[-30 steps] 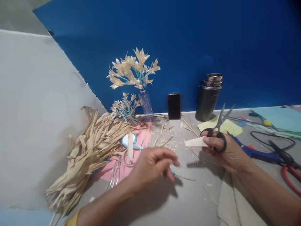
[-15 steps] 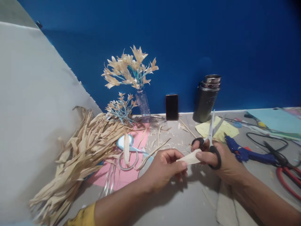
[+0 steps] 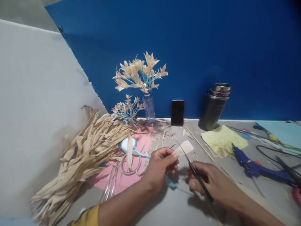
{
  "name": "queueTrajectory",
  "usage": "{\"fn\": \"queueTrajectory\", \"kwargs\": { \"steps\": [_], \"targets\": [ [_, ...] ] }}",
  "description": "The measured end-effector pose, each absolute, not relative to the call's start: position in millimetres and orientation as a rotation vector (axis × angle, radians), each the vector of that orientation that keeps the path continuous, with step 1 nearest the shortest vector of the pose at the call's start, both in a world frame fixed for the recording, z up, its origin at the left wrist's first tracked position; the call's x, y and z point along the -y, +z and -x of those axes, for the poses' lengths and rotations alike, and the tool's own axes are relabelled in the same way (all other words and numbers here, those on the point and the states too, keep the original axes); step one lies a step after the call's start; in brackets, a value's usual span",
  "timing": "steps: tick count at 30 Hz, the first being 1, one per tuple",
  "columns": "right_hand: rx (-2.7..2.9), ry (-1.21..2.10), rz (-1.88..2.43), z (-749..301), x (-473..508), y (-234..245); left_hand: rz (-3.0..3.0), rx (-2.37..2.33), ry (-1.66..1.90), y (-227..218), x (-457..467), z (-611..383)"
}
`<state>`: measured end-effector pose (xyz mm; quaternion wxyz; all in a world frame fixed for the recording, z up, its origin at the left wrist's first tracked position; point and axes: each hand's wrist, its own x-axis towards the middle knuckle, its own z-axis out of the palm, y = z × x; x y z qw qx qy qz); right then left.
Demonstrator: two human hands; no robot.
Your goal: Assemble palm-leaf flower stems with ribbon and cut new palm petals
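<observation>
My left hand (image 3: 162, 164) pinches a pale strip of dried husk (image 3: 187, 147) between thumb and fingers, its free end pointing up and right. My right hand (image 3: 207, 180) grips black-handled scissors (image 3: 194, 171), seen edge-on. Their blades reach up and left across the strip, close to my left fingertips; I cannot tell whether they touch it. Left of my hands lies a big bundle of dried husks (image 3: 94, 147). A roll of light blue tape (image 3: 128, 145) and a grey ring-shaped roll (image 3: 130, 166) rest near my left wrist, with a husk piece over them.
Husk flowers (image 3: 141, 70) stand in a clear bottle (image 3: 148, 108), beside a smaller bunch (image 3: 128, 110). A phone (image 3: 177, 113) and a dark flask (image 3: 214, 106) line the wall. At right are yellow paper (image 3: 223, 138), a blue glue gun (image 3: 261, 169) and red-handled scissors (image 3: 296, 194).
My right hand has let go of the husk strip and turned the scissors from upright to across the strip. My left hand still holds the strip. The camera view has shifted slightly left.
</observation>
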<state>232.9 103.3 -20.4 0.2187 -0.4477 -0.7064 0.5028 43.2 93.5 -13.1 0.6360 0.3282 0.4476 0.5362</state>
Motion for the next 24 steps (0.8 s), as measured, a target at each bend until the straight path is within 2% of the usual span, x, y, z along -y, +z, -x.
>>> {"fn": "queueTrajectory", "kwargs": {
  "steps": [24],
  "targets": [
    [2.042, 1.422, 1.308, -230.5, -102.2, -16.0, -0.882, -1.089, 1.23, -10.5, -89.5, -41.9]
  ]
}}
